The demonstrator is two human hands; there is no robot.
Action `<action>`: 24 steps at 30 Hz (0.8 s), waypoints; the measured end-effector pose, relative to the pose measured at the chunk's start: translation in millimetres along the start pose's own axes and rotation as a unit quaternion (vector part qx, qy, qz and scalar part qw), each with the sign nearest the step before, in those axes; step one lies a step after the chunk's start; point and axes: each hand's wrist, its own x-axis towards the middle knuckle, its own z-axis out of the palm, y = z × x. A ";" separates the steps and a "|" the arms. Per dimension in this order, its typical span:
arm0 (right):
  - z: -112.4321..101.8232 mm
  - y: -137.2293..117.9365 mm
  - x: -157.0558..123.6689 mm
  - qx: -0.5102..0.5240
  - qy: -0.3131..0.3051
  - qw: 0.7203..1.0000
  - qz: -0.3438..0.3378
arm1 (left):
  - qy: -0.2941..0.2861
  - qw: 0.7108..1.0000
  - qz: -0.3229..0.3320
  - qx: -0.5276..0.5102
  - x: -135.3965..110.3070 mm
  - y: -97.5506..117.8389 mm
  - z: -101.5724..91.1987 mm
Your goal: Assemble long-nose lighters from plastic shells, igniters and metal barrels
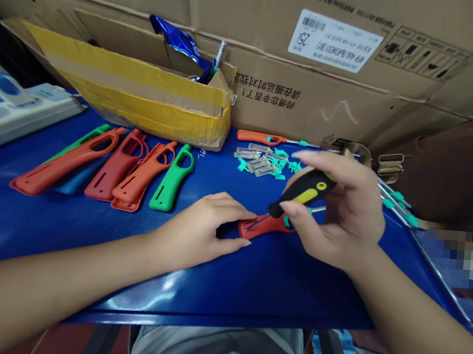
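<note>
My right hand [340,212] is closed round a black and yellow screwdriver [303,192], whose tip points down-left onto a red plastic lighter shell [263,226] lying on the blue table [92,242]. My left hand [208,226] rests on the table with fingers curled round the left end of that red shell, pinning it. A metal rod with a teal fitting [316,209] sticks out to the right of the shell, behind the screwdriver.
A row of orange, red, blue and green lighter shells [110,167] lies at the left. Small metal and teal parts [262,161] are heaped behind the hands, with an assembled orange lighter [264,138]. Cardboard boxes [153,94] wall the back. A power strip [16,110] sits far left.
</note>
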 end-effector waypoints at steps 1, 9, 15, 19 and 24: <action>-0.3 -0.6 -0.4 -0.025 0.008 0.999 -0.022 | -0.001 1.000 0.001 0.000 0.2 0.1 -0.2; -1.8 -9.9 5.3 0.000 -0.017 0.999 -0.044 | -0.006 1.000 -0.008 -0.005 1.1 2.9 -1.0; -2.0 -11.2 4.7 -0.026 -0.038 0.999 -0.012 | -0.004 1.000 -0.010 -0.005 1.6 2.2 -0.8; -3.0 -11.3 4.3 -0.030 -0.014 0.999 -0.011 | -0.005 1.000 -0.011 -0.003 1.3 2.6 -0.9; -5.1 -10.5 5.2 -0.051 -0.011 0.998 -0.037 | -0.008 1.000 -0.011 -0.007 2.2 3.9 -1.6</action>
